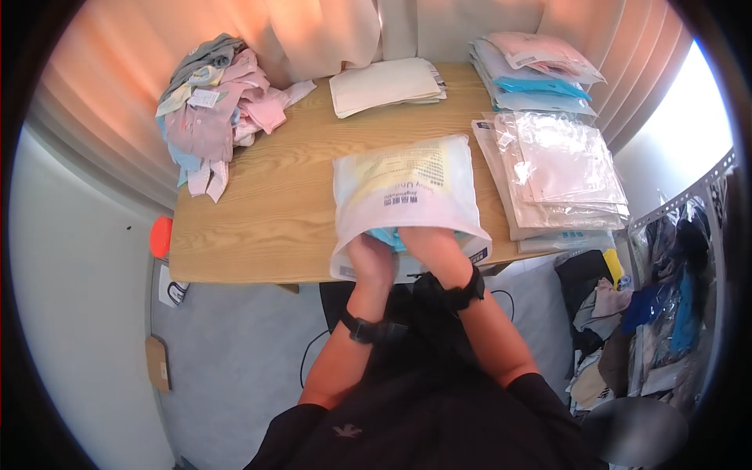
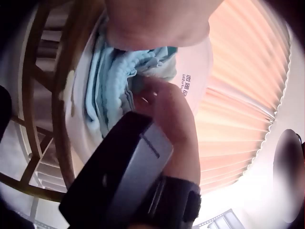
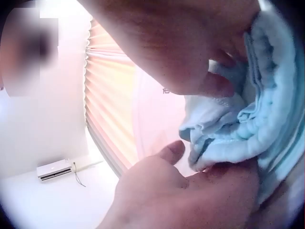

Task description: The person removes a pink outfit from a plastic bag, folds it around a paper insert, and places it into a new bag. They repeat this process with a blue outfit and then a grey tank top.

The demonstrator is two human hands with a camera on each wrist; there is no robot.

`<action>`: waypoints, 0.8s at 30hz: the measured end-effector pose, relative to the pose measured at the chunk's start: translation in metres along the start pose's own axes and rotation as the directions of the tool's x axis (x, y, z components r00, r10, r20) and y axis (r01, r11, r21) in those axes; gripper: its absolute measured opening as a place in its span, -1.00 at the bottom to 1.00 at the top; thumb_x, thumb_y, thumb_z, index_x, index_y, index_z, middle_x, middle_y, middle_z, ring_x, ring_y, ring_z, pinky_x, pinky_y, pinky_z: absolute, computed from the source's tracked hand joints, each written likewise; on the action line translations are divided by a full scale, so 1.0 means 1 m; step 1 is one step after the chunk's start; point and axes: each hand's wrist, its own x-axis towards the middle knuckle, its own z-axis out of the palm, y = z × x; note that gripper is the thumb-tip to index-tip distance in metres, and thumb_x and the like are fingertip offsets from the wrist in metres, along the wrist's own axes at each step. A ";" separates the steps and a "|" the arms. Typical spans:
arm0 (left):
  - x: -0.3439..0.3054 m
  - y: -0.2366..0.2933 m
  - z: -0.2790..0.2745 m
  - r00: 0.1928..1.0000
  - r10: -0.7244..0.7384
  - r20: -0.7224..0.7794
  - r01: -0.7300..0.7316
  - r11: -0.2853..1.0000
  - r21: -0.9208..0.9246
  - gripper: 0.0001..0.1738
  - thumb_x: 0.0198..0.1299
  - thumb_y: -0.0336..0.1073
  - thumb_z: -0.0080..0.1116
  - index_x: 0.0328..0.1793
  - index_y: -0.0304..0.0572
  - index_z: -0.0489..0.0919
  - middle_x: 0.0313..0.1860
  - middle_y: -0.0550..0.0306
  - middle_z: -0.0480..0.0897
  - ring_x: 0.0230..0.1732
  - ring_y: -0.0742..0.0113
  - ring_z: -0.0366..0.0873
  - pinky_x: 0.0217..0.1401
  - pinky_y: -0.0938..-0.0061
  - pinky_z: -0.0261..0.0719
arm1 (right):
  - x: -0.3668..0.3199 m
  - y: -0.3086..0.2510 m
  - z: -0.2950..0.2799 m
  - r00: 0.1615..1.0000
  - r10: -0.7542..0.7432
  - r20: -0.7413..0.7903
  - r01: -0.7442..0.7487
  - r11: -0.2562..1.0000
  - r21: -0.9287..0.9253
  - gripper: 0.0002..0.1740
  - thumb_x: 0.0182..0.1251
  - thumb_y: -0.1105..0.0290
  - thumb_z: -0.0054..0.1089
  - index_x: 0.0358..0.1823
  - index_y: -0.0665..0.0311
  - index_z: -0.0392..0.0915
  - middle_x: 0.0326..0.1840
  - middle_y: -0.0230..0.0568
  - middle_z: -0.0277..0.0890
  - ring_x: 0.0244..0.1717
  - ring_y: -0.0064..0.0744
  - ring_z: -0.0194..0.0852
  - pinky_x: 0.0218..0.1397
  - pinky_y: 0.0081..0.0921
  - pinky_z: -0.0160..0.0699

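A light blue garment (image 3: 243,138) with a gathered elastic edge lies partly inside a frosted plastic bag (image 1: 411,176), whose mouth faces the person. My left hand (image 1: 371,258) reaches into the left of the opening. In the right wrist view its fingers curl under the garment's edge, with the thumb raised apart. My right hand (image 1: 432,249) reaches in at the right; in the left wrist view this hand (image 2: 164,102) has bent fingers within the gathered opening, against the cloth. The bag hides most fingertips in the head view. Both wrists wear black straps.
The bag lies at the front edge of a wooden table (image 1: 251,227). Heaped clothes (image 1: 207,117) sit at the back left, flat pale bags (image 1: 384,86) at the back middle. Packed garments (image 1: 564,172) are stacked along the right. More clothes (image 1: 603,313) lie below, beside a rack.
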 end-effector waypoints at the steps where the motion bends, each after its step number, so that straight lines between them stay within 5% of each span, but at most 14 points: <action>1: 0.003 -0.003 -0.006 1.000 -0.006 0.030 0.006 1.000 -0.002 -0.47 0.51 -0.17 -0.13 0.50 -0.28 0.31 0.42 0.03 0.47 0.45 0.18 0.36 0.50 0.25 0.30 | 0.007 -0.003 0.001 1.000 0.016 -0.005 -0.015 1.000 0.009 -0.72 0.26 0.47 0.13 -0.01 0.28 0.65 -0.03 0.04 0.66 0.05 0.12 0.57 0.12 -0.09 0.53; 8: 0.005 0.007 -0.018 0.990 -0.067 0.125 0.052 0.992 0.119 -0.39 0.36 -0.26 0.17 0.48 -0.31 0.32 0.42 0.10 0.46 0.43 0.22 0.37 0.51 0.26 0.25 | 0.028 -0.009 -0.001 0.984 0.054 0.168 -0.068 0.995 0.079 -0.72 0.33 0.39 0.10 0.00 0.23 0.66 0.02 -0.03 0.68 0.07 0.05 0.59 0.12 -0.17 0.54; 11: 0.002 0.008 -0.013 0.987 -0.071 0.142 0.040 0.976 0.213 -0.41 0.36 -0.31 0.19 0.46 -0.31 0.33 0.38 0.11 0.49 0.41 0.23 0.39 0.49 0.24 0.28 | 0.033 -0.014 -0.002 0.970 0.027 0.243 -0.054 0.993 0.104 -0.71 0.34 0.34 0.12 0.02 0.21 0.66 0.04 -0.06 0.68 0.09 0.01 0.59 0.13 -0.18 0.54; 17: 0.005 0.004 -0.013 0.991 -0.118 -0.056 0.121 0.991 0.049 -0.50 0.46 -0.34 0.06 0.48 -0.26 0.32 0.39 0.11 0.48 0.41 0.22 0.38 0.47 0.25 0.31 | 0.027 0.001 0.011 0.975 -0.123 0.185 0.113 0.992 0.063 -0.71 0.34 0.34 0.14 0.03 0.24 0.64 0.02 -0.04 0.67 0.09 0.01 0.57 0.13 -0.18 0.53; 20: 0.007 -0.002 -0.019 0.991 -0.116 -0.073 0.123 0.987 0.107 -0.50 0.51 -0.28 0.00 0.50 -0.23 0.30 0.42 0.12 0.45 0.44 0.24 0.35 0.49 0.27 0.28 | 0.026 -0.002 0.003 0.948 -0.037 0.315 0.028 0.999 0.035 -0.73 0.34 0.38 0.14 0.01 0.31 0.62 -0.02 0.02 0.65 0.06 0.07 0.55 0.13 -0.16 0.52; 24: 0.010 -0.004 -0.022 0.997 -0.053 0.056 0.053 0.999 -0.005 -0.48 0.55 -0.14 -0.09 0.52 -0.22 0.29 0.47 0.10 0.41 0.48 0.24 0.31 0.52 0.28 0.24 | 0.001 -0.017 -0.007 0.997 0.074 -0.016 -0.067 0.966 0.251 -0.73 0.38 0.43 0.08 0.03 0.39 0.56 0.01 0.10 0.60 0.04 0.12 0.53 0.11 -0.15 0.50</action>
